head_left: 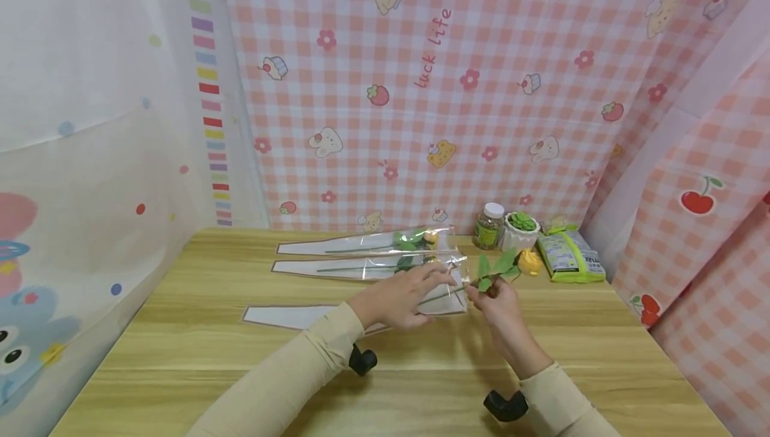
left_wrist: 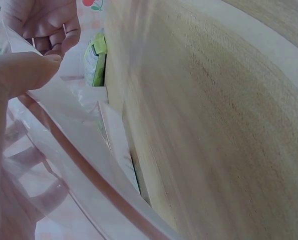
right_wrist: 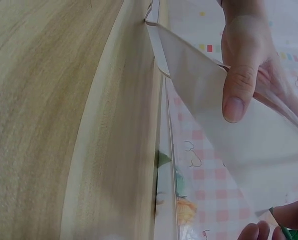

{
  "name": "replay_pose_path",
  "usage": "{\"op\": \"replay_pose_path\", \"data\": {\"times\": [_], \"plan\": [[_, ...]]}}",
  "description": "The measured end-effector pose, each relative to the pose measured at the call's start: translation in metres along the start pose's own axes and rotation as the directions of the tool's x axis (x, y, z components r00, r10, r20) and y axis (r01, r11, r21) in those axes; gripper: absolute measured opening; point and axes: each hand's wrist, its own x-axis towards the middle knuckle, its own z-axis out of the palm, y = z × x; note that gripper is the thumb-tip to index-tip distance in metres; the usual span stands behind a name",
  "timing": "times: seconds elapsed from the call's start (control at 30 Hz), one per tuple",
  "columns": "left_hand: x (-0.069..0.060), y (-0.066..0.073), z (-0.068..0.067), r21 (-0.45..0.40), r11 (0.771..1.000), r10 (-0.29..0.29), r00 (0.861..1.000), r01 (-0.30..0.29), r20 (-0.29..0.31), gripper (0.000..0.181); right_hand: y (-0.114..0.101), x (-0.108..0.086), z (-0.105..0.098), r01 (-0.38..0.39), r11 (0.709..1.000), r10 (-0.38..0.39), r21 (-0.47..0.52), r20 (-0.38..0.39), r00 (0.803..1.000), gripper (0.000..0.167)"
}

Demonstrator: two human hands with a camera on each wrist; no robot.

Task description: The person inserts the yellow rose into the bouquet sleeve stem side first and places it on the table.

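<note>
A long tapered flower sleeve (head_left: 283, 315), white with a brown edge and clear film, is tilted up off the table in the wrist views. My left hand (head_left: 400, 297) grips it, thumb (left_wrist: 29, 72) on one face and fingers behind, showing through the film. Just right of the sleeve's wide end, my right hand (head_left: 502, 310) pinches an artificial yellow rose (head_left: 530, 262) by its green stem, close under the leaves. The stem (head_left: 442, 295) points left, over or into the sleeve; I cannot tell which.
Behind lie two more sleeves (head_left: 301, 248) (head_left: 301, 267), each with a yellow rose inside. A lidded jar (head_left: 488, 228), a potted succulent (head_left: 521, 230) and a green-and-white packet (head_left: 571, 256) stand at the back right. Checked cloth (head_left: 433, 123) hangs behind the wooden table (head_left: 421, 390).
</note>
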Motion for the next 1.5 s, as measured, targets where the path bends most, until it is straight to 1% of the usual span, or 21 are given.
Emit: {"op": "replay_pose_path", "data": {"times": [0.2,0.4,0.53,0.7,0.97,1.07,1.2,1.33,1.5], "plan": [[0.0,-0.004,0.001,-0.011,1.0,0.021,1.0,-0.021,-0.02,0.073,0.001,-0.003,0.002,0.022,0.998,-0.024,0.052,0.04,0.999,0.021],[0.0,-0.006,0.001,-0.03,0.999,0.029,0.999,-0.03,-0.037,0.071,0.003,-0.003,0.003,0.005,0.996,-0.012,0.088,0.076,0.997,0.029],[-0.001,-0.007,0.001,-0.04,0.999,0.021,0.999,-0.023,-0.046,0.073,0.004,-0.003,0.002,0.005,0.996,-0.012,0.09,0.078,0.997,0.028],[-0.002,-0.009,0.0,-0.042,0.999,0.015,0.996,-0.018,-0.086,0.075,0.006,-0.004,0.002,0.007,0.997,-0.015,0.082,0.1,0.995,0.026],[-0.002,-0.011,0.001,-0.049,0.997,0.047,0.982,-0.057,-0.182,0.073,0.008,-0.005,0.001,0.015,0.999,-0.022,0.046,0.151,0.988,0.029],[-0.003,-0.012,0.002,-0.061,0.996,0.049,0.979,-0.062,-0.198,0.072,0.009,-0.005,0.001,0.016,0.999,-0.021,0.034,0.154,0.988,0.03],[-0.003,-0.013,0.002,-0.065,0.996,0.043,0.978,-0.057,-0.202,0.069,0.008,-0.006,0.001,0.021,1.0,-0.024,0.022,0.154,0.988,0.029],[-0.004,-0.013,0.001,-0.068,0.996,0.04,0.977,-0.055,-0.209,0.069,0.009,-0.008,-0.002,0.038,0.999,-0.039,0.006,0.186,0.982,0.03],[-0.004,-0.014,0.002,-0.069,0.995,0.049,0.973,-0.066,-0.227,0.07,0.015,-0.009,-0.011,0.053,0.998,-0.044,-0.034,0.227,0.973,0.037]]}}
